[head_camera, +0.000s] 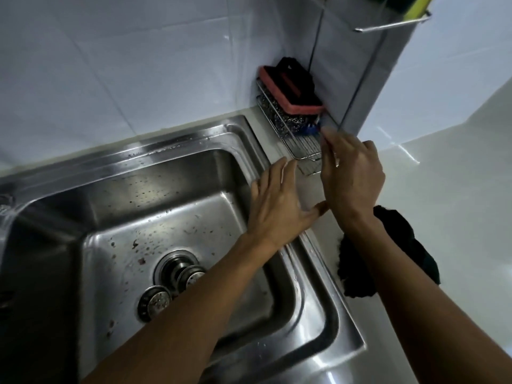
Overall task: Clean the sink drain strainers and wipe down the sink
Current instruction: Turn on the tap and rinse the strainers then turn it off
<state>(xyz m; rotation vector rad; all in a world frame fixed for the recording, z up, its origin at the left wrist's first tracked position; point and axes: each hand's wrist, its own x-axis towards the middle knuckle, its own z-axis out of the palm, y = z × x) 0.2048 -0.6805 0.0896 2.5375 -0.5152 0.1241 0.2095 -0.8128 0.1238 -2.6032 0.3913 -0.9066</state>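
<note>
The steel sink (180,142) has brown specks over its floor. Two round strainers (153,302) (191,277) lie beside the drain opening (173,263). My left hand (279,206) hovers with fingers spread over the sink's right rim and holds nothing. Fingertips of my right hand (352,173) reach into the wire rack (302,151) and pinch a small blue item (314,130) next to the steel wool (291,120). My fingers hide most of the blue item.
A pink and black scrub pad (288,90) sits on top of the rack against the tiled wall. A dark cloth (410,245) lies on the pale counter under my right forearm. A metal bar (393,23) sticks out from the wall at upper right.
</note>
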